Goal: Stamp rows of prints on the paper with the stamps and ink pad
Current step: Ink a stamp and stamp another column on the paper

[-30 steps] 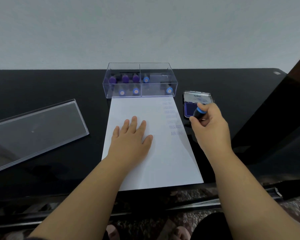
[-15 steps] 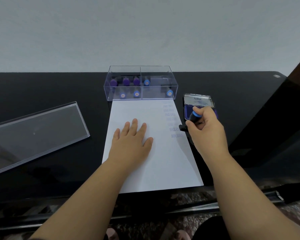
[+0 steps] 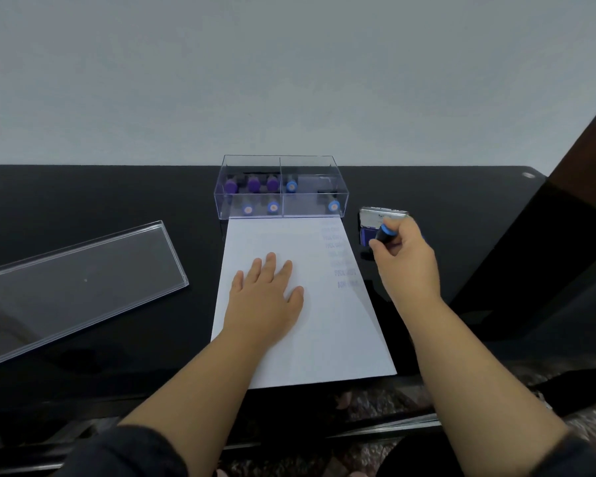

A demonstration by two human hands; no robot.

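The paper (image 3: 324, 321) lies flat on the black tabletop (image 3: 83, 201), its far edge just in front of the clear box (image 3: 281, 187). The left hand (image 3: 267, 297) rests palm-down on the middle of the sheet, fingers straight and slightly spread, holding nothing.

The right hand (image 3: 405, 256) is just beyond the right edge of the paper. Its grip is pinched on a stamp (image 3: 382, 233), thumb and fingers curled round the dark body; the blue cap points up and to the left. The lower end of the stamp is at the blue pad of the ink pad (image 3: 370, 232); whether it touches the pad cannot be told. The ink pad sits open on the tabletop, just right of the paper's far corner, its metal lid (image 3: 382, 215) raised behind.

A column of faint blue prints (image 3: 339, 256) runs down the right side of the paper. The lowest two are the darkest; the wording is too blurred to read.

The clear box has two compartments. The left one holds three purple-capped stamps (image 3: 253, 184) at the back and two blue-capped stamps (image 3: 260, 208) at the front. The right one holds two more blue-capped ones, at the back left and the front right.

A clear lid (image 3: 83, 280) lies flat on the tabletop, well to the left of the paper.
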